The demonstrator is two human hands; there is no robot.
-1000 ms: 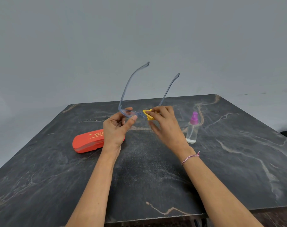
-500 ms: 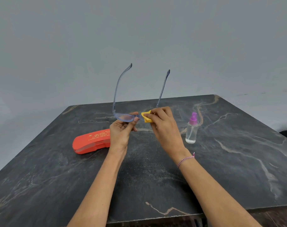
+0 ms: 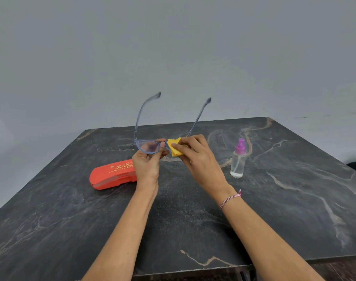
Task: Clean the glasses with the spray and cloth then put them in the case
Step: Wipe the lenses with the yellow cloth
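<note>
Two hands share the work: our left hand (image 3: 147, 165) pinches the glasses (image 3: 147, 146) steady, while our right hand (image 3: 195, 157) pinches the yellow cloth (image 3: 174, 148) around one lens.

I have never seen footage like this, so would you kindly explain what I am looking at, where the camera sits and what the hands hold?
There is no machine here: a person works with two bare hands. The one picture comes from a wide-angle camera worn on the person's head, looking forward and down, so both forearms reach in from the bottom edge. The left hand holds the glasses by the frame above the table, temples pointing up and away. The right hand pinches a yellow cloth at the other lens, which is hidden. On the dark marbled table a red case lies closed on the left, and a clear spray bottle with a purple top stands on the right.
</note>
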